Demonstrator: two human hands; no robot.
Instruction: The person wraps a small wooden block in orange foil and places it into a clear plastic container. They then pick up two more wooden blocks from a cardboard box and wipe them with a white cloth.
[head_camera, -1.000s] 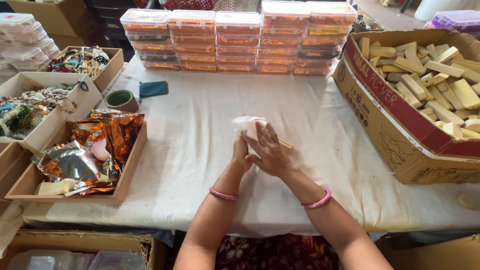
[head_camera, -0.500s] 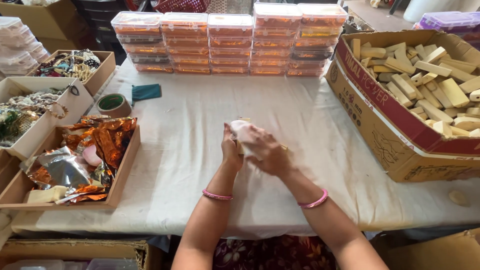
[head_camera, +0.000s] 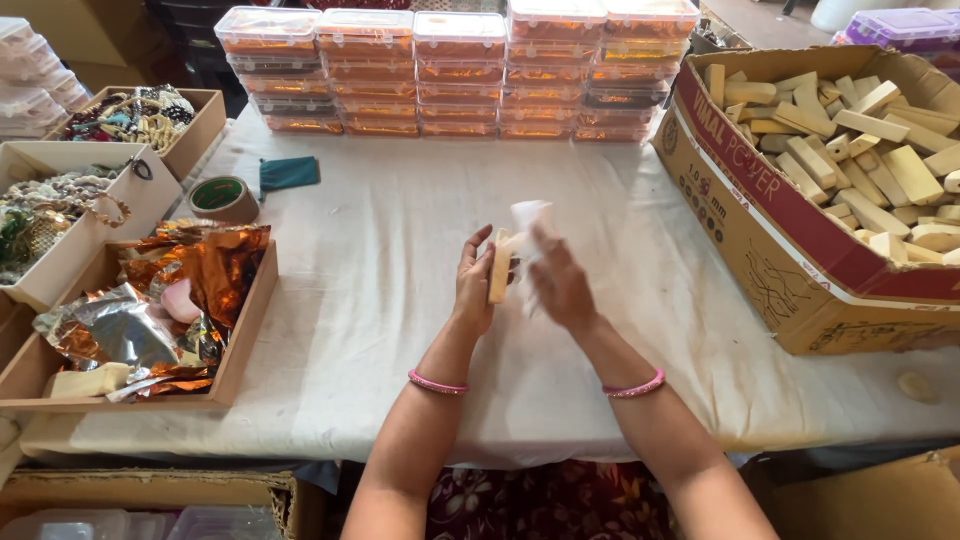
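Note:
Over the middle of the white tablecloth (head_camera: 380, 300), my left hand (head_camera: 474, 283) holds a small pale wooden block (head_camera: 498, 266) upright by its edge. My right hand (head_camera: 560, 285) is blurred just right of it and grips a thin clear plastic sleeve (head_camera: 527, 217) that sticks up above the block. Both wrists wear pink bangles. The sleeve touches the block's right side; whether the block is partly inside it I cannot tell.
A large cardboard box (head_camera: 760, 250) of several wooden blocks stands at the right. Stacked clear orange-filled containers (head_camera: 455, 70) line the back. At the left are a tray of foil wrappers (head_camera: 160, 300), boxes of trinkets (head_camera: 60, 210), a tape roll (head_camera: 223, 198) and a green cloth (head_camera: 290, 172).
My hands were clasped together around the block and sleeve. Now they have parted a little, the block stands visible in my left hand and my right hand moves the sleeve.

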